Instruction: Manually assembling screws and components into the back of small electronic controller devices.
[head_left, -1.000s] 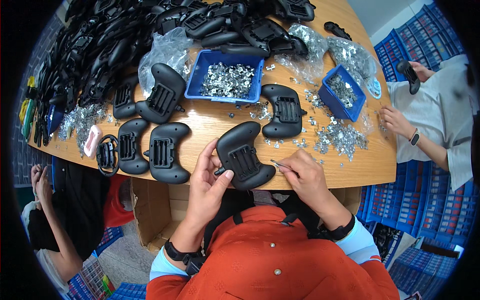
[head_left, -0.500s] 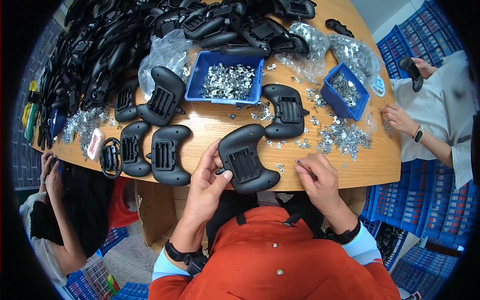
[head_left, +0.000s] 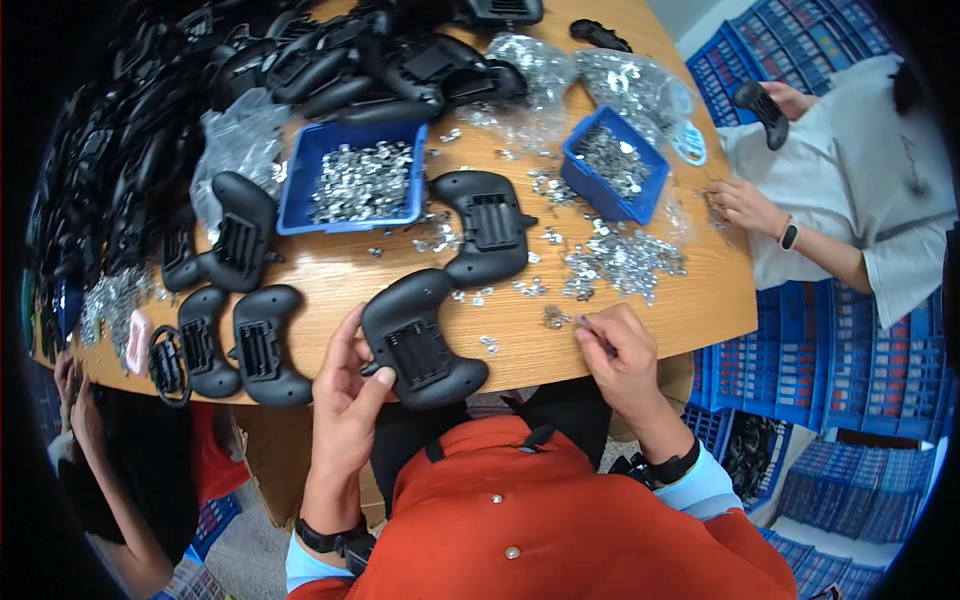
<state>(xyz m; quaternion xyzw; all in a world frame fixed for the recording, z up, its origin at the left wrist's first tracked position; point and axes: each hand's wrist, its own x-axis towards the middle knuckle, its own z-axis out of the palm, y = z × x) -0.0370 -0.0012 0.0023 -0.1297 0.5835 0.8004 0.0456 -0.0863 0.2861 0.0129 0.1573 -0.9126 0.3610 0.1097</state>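
In my left hand (head_left: 345,395) is a black game controller shell (head_left: 418,340), gripped by its left side. Its open battery compartment faces up, and it sits at the table's front edge. My right hand (head_left: 622,355) is apart from the shell, to its right, thumb and forefinger pinched together. Whatever is between those fingertips is too small to make out. Beside them lies a little heap of small metal parts (head_left: 557,317). Another controller shell (head_left: 490,228) rests just beyond the held one. A few loose metal clips (head_left: 489,344) lie between my hands.
Two blue bins, one (head_left: 300,190) behind the shells and one (head_left: 640,205) at right, hold small metal pieces. Loose clips (head_left: 625,260) spread before the right bin. Many black shells (head_left: 130,150) pile up at far left. A co-worker's hand (head_left: 750,207) rests at the table's right edge.
The view has swung right, so the table appears shifted left. Against the table, my right hand has moved right, away from the controller shell. My left hand still grips the shell.
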